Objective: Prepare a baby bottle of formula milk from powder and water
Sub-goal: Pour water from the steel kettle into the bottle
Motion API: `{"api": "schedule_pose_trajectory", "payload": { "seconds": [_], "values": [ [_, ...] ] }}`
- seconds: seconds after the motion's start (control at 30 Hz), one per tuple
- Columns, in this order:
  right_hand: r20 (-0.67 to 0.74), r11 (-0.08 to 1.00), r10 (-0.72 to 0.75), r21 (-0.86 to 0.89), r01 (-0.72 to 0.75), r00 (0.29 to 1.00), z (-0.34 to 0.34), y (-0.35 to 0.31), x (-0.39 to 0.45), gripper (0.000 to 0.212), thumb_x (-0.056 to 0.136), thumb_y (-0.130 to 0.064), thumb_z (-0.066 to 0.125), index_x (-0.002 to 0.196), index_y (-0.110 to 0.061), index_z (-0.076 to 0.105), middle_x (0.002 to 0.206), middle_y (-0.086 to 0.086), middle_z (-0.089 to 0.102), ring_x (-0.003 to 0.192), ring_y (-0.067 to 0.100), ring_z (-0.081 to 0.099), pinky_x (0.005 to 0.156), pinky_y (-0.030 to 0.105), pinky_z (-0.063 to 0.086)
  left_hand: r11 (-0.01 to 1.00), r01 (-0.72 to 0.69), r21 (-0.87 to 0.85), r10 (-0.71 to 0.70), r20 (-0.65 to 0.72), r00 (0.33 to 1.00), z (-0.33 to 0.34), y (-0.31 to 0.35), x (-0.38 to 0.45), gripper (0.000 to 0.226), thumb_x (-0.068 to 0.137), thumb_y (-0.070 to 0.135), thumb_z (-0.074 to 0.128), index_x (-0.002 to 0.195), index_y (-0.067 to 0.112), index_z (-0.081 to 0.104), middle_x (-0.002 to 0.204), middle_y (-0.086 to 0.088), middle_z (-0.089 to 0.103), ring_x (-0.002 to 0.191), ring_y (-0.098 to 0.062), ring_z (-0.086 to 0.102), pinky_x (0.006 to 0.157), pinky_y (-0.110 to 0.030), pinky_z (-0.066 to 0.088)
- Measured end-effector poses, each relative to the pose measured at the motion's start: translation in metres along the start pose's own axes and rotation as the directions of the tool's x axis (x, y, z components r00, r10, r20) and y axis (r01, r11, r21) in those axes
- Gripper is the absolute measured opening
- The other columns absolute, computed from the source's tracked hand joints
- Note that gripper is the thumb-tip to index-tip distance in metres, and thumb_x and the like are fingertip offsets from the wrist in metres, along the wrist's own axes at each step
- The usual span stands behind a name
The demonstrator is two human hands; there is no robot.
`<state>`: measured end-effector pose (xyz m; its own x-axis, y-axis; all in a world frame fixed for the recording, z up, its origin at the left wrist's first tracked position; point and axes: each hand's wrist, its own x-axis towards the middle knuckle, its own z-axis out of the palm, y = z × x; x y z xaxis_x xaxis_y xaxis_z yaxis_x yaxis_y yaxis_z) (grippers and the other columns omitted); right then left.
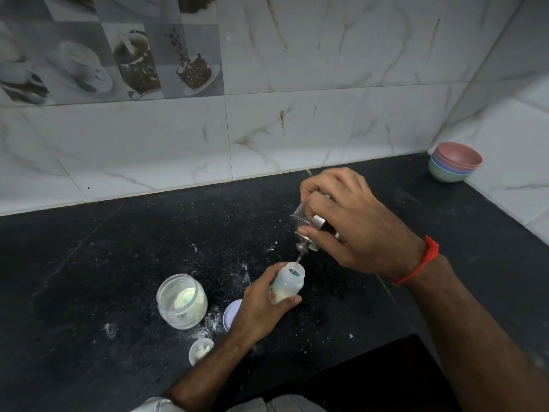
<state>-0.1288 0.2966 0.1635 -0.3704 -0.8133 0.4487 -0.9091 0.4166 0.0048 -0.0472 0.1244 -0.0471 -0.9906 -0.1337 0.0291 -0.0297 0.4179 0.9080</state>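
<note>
My left hand (261,304) grips a small clear baby bottle (289,285), open at the top and tilted slightly to the right, with white powder inside. Just above it my right hand (353,221) holds a steel flask (309,224) tipped downward, thumb on its spout. A thin stream of water (299,258) runs from the spout into the bottle's mouth. An open glass jar of white powder (181,301) stands to the left of the bottle. Most of the flask is hidden by my fingers.
A lilac lid (231,315) lies beside the jar, partly behind my left wrist. A small white cap with powder (201,350) sits near the counter's front edge. Spilled powder dots the black counter (118,263). Stacked coloured bowls (454,162) stand in the far right corner.
</note>
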Motion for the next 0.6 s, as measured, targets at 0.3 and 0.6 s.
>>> {"api": "schedule_pose_trajectory", "payload": {
  "seconds": [0.3,0.6],
  "values": [
    [-0.004,0.998,-0.026,-0.05,0.026,1.0,-0.0019,-0.0013,0.0016,0.022,0.096,-0.037,0.06,0.102,-0.016,0.059,0.122,0.003,0.058,0.115,0.027,0.05,0.098,0.052,0.043,1.0,0.008,-0.008,-0.008,0.001,1.0,0.0003,-0.0001,0.0011,0.067,0.081,0.034,0.088,0.128,0.059,0.048,0.129,0.028,0.065,0.122,0.008,0.057,0.093,-0.003,0.042],
    [0.004,0.997,-0.039,-0.067,0.039,0.999,-0.0056,-0.0036,0.0029,0.021,0.096,-0.036,0.059,0.102,-0.016,0.061,0.122,0.003,0.059,0.116,0.026,0.049,0.097,0.053,0.043,1.0,0.006,-0.021,-0.006,0.007,1.0,-0.0005,0.0011,0.0023,0.067,0.082,0.034,0.087,0.126,0.062,0.047,0.128,0.033,0.063,0.123,0.01,0.056,0.098,-0.011,0.045]
  ]
}}
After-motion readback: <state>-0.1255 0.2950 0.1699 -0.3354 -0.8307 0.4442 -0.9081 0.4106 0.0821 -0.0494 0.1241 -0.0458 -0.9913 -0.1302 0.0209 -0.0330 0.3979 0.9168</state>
